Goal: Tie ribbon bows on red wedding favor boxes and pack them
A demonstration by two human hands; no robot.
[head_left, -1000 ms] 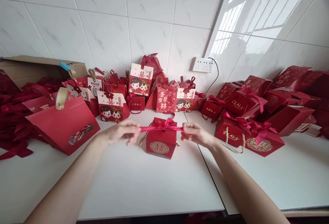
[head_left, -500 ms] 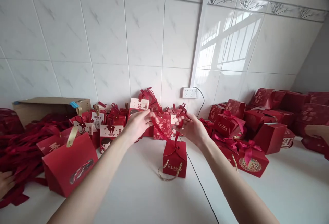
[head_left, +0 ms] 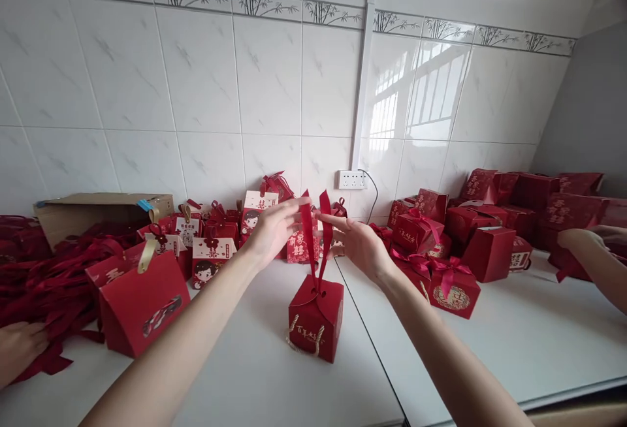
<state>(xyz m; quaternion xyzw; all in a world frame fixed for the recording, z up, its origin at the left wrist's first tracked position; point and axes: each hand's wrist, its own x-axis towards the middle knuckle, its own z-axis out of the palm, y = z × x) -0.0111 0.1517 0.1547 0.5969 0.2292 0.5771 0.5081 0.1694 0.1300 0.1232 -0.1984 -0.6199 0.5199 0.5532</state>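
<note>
A small red gift box (head_left: 316,322) with gold lettering and a twisted gold cord handle stands upright on the table, turned slightly. From the holes in its top, two tails of a red ribbon (head_left: 310,244) rise nearly straight. My left hand (head_left: 277,228) has the left tail at its fingertips, near the upper end. The right tail is held at the fingers of my right hand (head_left: 360,241), its tip sticking up above them. Exactly how the fingers grip the ribbon is partly hidden. Behind my hands stands a patterned red box (head_left: 302,247).
A heap of red ribbons (head_left: 49,283) lies left, where another person's hand (head_left: 22,348) touches it. Beside it stands a large red box (head_left: 142,303). Finished-looking bow boxes (head_left: 453,286) and stacked boxes cover the right side, with another person's hands (head_left: 588,244) there. A socket strip (head_left: 351,180) is on the wall.
The ribbon tails, slanting apart before, now stand almost upright and nearly parallel. The small box has turned. Another person's hands have come in at the right. The view has shifted slightly.
</note>
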